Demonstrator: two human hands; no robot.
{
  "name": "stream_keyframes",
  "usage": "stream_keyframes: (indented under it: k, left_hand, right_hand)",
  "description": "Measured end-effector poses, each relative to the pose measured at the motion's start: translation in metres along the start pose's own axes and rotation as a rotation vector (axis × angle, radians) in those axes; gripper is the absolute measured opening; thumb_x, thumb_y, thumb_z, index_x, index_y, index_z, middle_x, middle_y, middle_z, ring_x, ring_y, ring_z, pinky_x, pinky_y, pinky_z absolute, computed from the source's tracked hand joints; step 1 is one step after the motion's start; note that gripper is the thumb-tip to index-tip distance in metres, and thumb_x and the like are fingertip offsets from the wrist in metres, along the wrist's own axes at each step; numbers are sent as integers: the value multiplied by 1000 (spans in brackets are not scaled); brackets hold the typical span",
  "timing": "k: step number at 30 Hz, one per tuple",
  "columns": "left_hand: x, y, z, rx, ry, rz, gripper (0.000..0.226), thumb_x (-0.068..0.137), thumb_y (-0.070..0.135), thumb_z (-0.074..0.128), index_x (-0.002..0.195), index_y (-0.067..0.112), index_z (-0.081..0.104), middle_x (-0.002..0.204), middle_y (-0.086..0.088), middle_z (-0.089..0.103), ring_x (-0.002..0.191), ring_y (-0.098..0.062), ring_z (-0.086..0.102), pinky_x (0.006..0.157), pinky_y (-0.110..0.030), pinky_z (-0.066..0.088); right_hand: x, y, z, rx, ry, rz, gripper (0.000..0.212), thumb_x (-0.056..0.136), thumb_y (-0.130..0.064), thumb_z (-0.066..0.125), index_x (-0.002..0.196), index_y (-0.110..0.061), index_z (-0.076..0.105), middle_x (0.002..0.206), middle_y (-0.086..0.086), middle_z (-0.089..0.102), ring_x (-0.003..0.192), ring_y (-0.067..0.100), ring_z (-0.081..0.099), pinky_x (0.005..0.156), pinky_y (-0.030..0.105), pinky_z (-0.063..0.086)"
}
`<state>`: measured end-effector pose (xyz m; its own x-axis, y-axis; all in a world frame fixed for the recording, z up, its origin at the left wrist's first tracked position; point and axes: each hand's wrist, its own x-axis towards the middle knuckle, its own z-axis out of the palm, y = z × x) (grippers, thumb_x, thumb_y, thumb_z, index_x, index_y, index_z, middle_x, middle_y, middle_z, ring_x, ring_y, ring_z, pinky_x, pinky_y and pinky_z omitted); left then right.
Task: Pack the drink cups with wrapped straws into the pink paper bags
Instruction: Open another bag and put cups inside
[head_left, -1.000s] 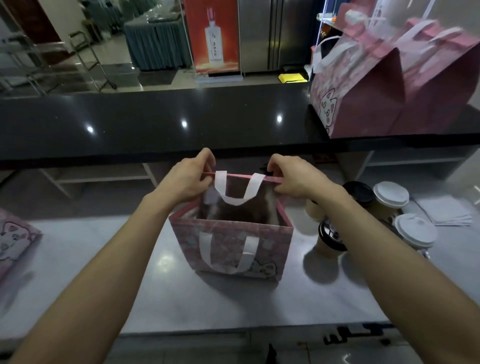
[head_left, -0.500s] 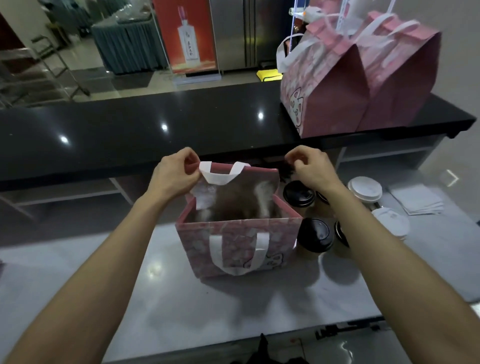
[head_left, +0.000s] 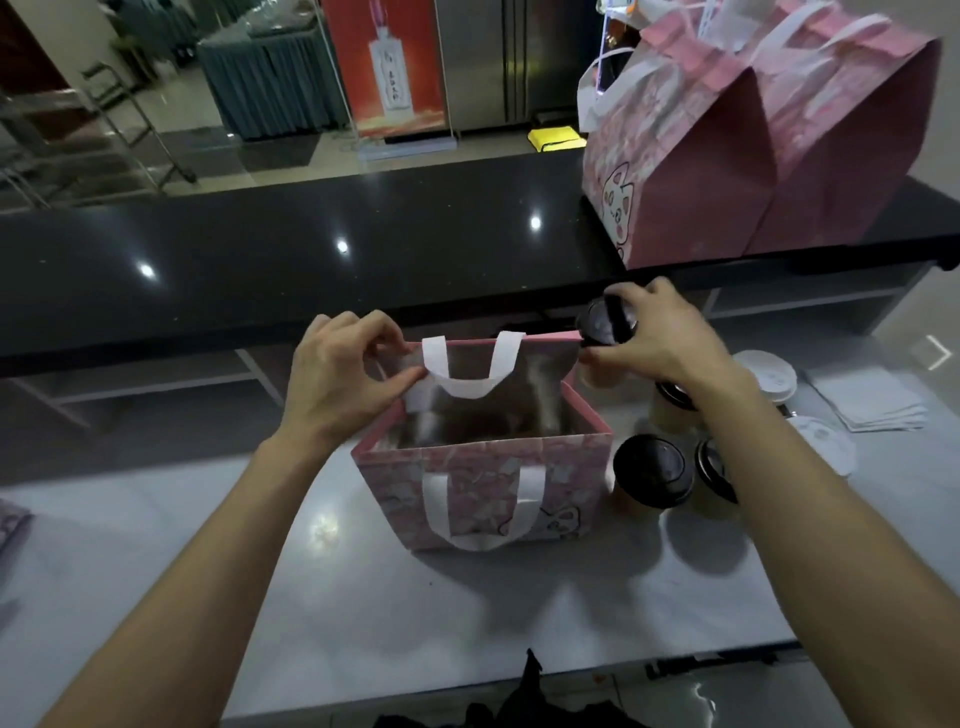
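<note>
An open pink paper bag (head_left: 483, 493), box-shaped with flat white ribbon handles and a cartoon cat print, stands on my pale glossy counter (head_left: 363, 613). My left hand (head_left: 337, 384) pinches its far rim at the left corner; my right hand (head_left: 660, 338) curls around a black-lidded cup (head_left: 605, 325) at the far right corner. More lidded cups (head_left: 652, 470) stand just right. I can read no writing.

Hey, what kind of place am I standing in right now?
Probably a drink shop's service counter: lidded takeaway cups beside an open pink paper bag, closed bags on the raised black counter, napkins nearby.
</note>
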<state>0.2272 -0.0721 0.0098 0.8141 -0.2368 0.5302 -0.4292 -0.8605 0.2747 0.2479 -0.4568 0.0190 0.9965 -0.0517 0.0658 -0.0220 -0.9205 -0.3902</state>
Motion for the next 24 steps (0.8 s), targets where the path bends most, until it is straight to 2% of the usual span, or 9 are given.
stream_keyframes:
  k: [2, 4, 5, 7, 10, 13, 15, 18, 24]
  left_hand:
    - [-4, -1, -2, -27, -93, -22, 35, 75, 64, 84, 94, 39, 69, 102, 11, 64, 109, -19, 49, 79, -26, 40]
    - [-6, -4, -4, -10, -199, -49, 35, 73, 74, 80, 92, 46, 68, 122, 16, 58, 134, -24, 36, 101, -38, 44]
    - [-6, -6, -4, 29, -243, -42, 39, 73, 78, 79, 97, 49, 68, 133, 17, 55, 147, -26, 27, 117, -49, 36]
    - [-4, -10, -6, 104, -321, 13, 65, 68, 89, 70, 121, 52, 65, 157, 12, 48, 165, -20, 0, 130, -62, -4]
    - [-5, -11, -10, 59, -424, 33, 114, 59, 99, 67, 158, 52, 37, 176, 2, 18, 151, 6, -43, 121, -46, -38]
    - [-9, -11, -11, -102, -533, -12, 139, 54, 92, 80, 167, 53, 10, 174, 21, 1, 135, 17, -53, 121, -43, -33]
    - [-8, -10, -11, -144, -595, -68, 151, 50, 89, 84, 167, 56, -5, 177, 20, -9, 146, 5, -50, 127, -52, -23]
    - [-6, -10, -11, -159, -639, -112, 159, 46, 88, 86, 164, 60, -16, 179, 14, -20, 162, -30, -33, 127, -57, -19]
    - [-11, -14, -8, -180, -624, -27, 164, 44, 103, 74, 165, 53, -26, 179, 8, -29, 157, -21, -46, 126, -63, -27]
  right_hand:
    - [-11, -12, -24, 67, 213, -36, 101, 66, -85, 76, 151, -38, 50, 129, 6, 48, 111, 28, 60, 97, 45, 56]
    - [-22, -26, -44, 156, 421, -87, 91, 70, -77, 76, 148, -36, 55, 126, 6, 48, 108, 25, 59, 97, 40, 55]
    - [-26, -34, -52, 214, 491, -119, 85, 73, -71, 78, 147, -35, 58, 126, 6, 48, 107, 22, 60, 97, 37, 55]
    - [-36, -50, -64, 357, 508, -191, 76, 77, -63, 79, 145, -35, 61, 125, 3, 50, 104, 8, 59, 97, 22, 50]
    - [-51, -69, -74, 507, 321, -317, 72, 79, -63, 73, 145, -36, 63, 126, -1, 56, 109, -8, 56, 94, 14, 46]
    - [-62, -81, -73, 530, 83, -392, 72, 77, -64, 73, 143, -39, 63, 129, -5, 62, 114, -2, 60, 97, 23, 50]
    - [-64, -89, -67, 491, -123, -410, 72, 73, -62, 81, 140, -45, 62, 131, -10, 64, 116, 0, 64, 102, 29, 55]
    - [-61, -98, -52, 371, -300, -385, 76, 65, -64, 83, 136, -50, 59, 127, -17, 67, 115, 4, 68, 100, 36, 61]
    - [-35, -126, 3, -93, -480, -446, 85, 62, -66, 91, 133, -48, 48, 123, -19, 63, 111, 13, 63, 87, 37, 59]
